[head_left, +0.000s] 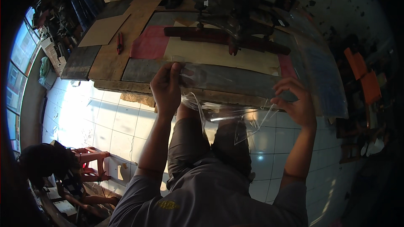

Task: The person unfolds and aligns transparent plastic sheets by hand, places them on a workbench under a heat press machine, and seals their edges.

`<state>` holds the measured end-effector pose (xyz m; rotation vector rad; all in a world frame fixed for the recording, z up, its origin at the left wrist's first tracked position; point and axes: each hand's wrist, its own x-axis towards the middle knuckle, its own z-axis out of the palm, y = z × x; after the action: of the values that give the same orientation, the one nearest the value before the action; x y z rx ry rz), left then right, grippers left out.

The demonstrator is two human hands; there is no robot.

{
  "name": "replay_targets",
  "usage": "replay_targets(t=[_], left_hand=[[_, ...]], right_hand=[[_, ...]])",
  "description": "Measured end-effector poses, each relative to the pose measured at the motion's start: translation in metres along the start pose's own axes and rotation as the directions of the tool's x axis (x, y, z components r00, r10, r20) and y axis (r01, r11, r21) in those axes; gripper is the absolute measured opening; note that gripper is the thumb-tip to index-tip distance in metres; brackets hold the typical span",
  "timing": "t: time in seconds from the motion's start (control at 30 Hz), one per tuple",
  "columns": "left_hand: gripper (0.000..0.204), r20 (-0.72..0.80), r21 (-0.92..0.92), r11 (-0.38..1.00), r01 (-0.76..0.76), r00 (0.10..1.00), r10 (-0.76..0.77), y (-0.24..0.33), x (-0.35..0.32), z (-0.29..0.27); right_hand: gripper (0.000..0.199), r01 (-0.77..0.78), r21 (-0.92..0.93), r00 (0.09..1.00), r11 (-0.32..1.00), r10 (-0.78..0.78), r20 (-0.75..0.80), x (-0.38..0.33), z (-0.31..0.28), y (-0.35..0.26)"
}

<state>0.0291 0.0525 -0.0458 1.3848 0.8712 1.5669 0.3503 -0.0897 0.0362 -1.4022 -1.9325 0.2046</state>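
My left hand (167,82) is closed, thumb pressed against the fingers, on the upper left part of a clear plastic sheet (219,111). The sheet is thin and shiny, and its lower edge hangs in folds over my lap in front of the table edge. At its right end my right hand (296,101) has its thumb and fingers curled around the film, though the exact contact is hard to make out. Beyond my hands, a dark machine with a long red-brown bar (202,35) stands over a cream sheet (223,52) and a pink-red sheet (149,43).
The worktable (235,98) has a worn wooden front edge. On its left lie a cardboard piece (103,30) and a red tool (120,43). Clear film (322,75) covers the right end. Another person (46,164) sits at lower left, near a red stool (94,159). Orange objects (362,75) stand at right.
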Motion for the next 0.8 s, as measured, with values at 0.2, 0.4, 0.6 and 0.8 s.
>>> replay_targets(t=[0.2,0.4,0.6,0.8], left_hand=[[0.026,0.001,0.013,1.000,0.026,1.000,-0.026,-0.002,0.002,-0.006],[0.031,0.026,0.034,0.997,0.072,0.997,-0.073,0.005,0.002,-0.010],[0.029,0.022,0.035,0.999,0.041,0.999,-0.042,0.005,0.002,-0.018],[0.031,0.013,0.031,0.998,0.060,0.998,-0.061,0.008,-0.001,-0.020]], right_hand=[[0.016,0.042,0.026,0.998,0.999,-0.043,0.042,-0.006,0.007,0.004],[0.007,0.015,0.411,0.990,0.912,0.044,-0.133,-0.010,0.020,0.008],[0.010,-0.069,0.512,0.983,0.856,0.147,-0.114,-0.008,0.017,-0.002],[0.012,-0.116,0.395,0.971,0.911,0.187,-0.146,-0.007,0.015,-0.012]])
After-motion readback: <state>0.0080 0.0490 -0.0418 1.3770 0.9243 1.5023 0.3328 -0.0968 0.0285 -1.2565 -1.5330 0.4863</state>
